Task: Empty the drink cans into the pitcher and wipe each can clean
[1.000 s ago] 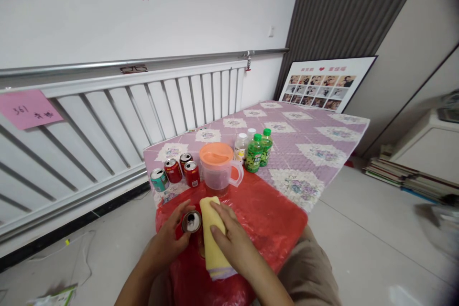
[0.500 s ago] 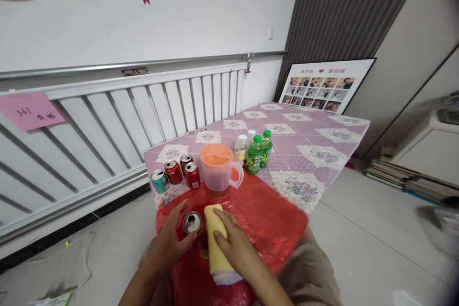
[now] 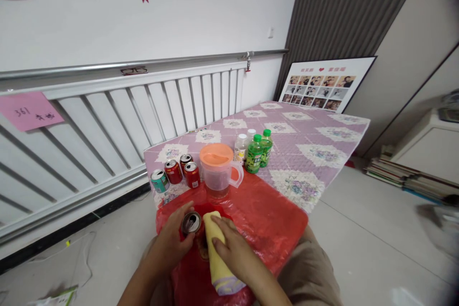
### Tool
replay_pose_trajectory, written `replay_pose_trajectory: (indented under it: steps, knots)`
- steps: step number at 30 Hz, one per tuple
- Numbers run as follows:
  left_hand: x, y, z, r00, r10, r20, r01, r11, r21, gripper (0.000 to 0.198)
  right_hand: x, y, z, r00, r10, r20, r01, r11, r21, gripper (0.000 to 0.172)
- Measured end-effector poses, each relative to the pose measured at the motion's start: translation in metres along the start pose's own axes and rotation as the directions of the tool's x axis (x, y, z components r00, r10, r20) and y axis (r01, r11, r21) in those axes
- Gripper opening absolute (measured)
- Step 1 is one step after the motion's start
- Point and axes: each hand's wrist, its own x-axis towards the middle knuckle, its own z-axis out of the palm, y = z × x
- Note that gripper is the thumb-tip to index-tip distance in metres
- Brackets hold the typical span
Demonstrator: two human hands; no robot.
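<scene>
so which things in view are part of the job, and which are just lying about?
In the job, it seems:
open can, in the left hand
yellow cloth, in the right hand
red plastic sheet, beneath both

Lying about, apparently:
lidded jug
four other cans
four bottles
eyeglasses
photo board

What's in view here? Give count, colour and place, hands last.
Plastic sheet: one, red, foreground
Cloth: one, yellow and lilac, over sheet
Near can: one, red, silver top, left of cloth
Pitcher: one, translucent, orange lid, beyond cloth
Far cans: four, teal, red and dark, left of pitcher
Bottles: four, two clear, two green, right of pitcher
Tablecloth: one, purple and white, beyond sheet
Radiator: one, white, along wall
Glasses: one pair, dark, above radiator
Note: one, pink, on radiator
Photo board: one, white, back
Books: several, mixed, right
Left hand: one, around near can
Right hand: one, on cloth
</scene>
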Motion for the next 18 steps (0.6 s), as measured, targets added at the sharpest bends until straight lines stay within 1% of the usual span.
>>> replay_pose_trajectory:
  steps: [3,5,6,8,11,13,15,18]
  knots:
    - [0.0,0.001,-0.005,0.998,0.003,0.068,0.0,0.999,-0.046,0.069,0.001,-0.003,-0.005,1.0,0.021,-0.012,-0.021,1.0,-0.001,0.055]
    - [-0.001,0.004,-0.004,0.997,-0.006,0.071,0.01,0.999,-0.047,0.07,0.002,-0.011,-0.01,0.999,0.017,-0.036,-0.017,1.0,0.004,0.055]
    - [-0.001,0.005,-0.003,0.999,-0.01,0.052,0.012,0.999,-0.036,0.07,0.003,-0.015,-0.013,0.999,0.008,-0.051,-0.007,1.0,0.01,0.055]
    - [-0.002,0.007,0.001,1.0,-0.018,-0.019,0.018,1.0,0.01,0.069,0.004,-0.024,-0.016,0.997,-0.012,-0.071,0.013,1.0,0.02,0.055]
    - [-0.002,0.008,0.007,0.992,-0.042,-0.121,0.053,0.995,0.089,0.065,0.005,-0.031,-0.017,0.998,-0.02,-0.061,0.021,1.0,0.02,0.056]
    - [-0.001,0.007,0.009,0.987,-0.063,-0.148,0.081,0.99,0.115,0.06,0.005,-0.029,-0.014,0.999,-0.018,-0.042,0.019,1.0,0.015,0.056]
    - [0.0,0.005,0.009,0.987,-0.062,-0.146,0.081,0.989,0.122,0.057,0.005,-0.023,-0.009,1.0,-0.01,-0.028,0.01,1.0,0.009,0.057]
    - [0.001,0.003,0.004,0.996,-0.031,-0.087,0.039,0.995,0.095,0.059,0.004,-0.008,-0.002,1.0,0.018,0.007,-0.018,1.0,0.007,0.056]
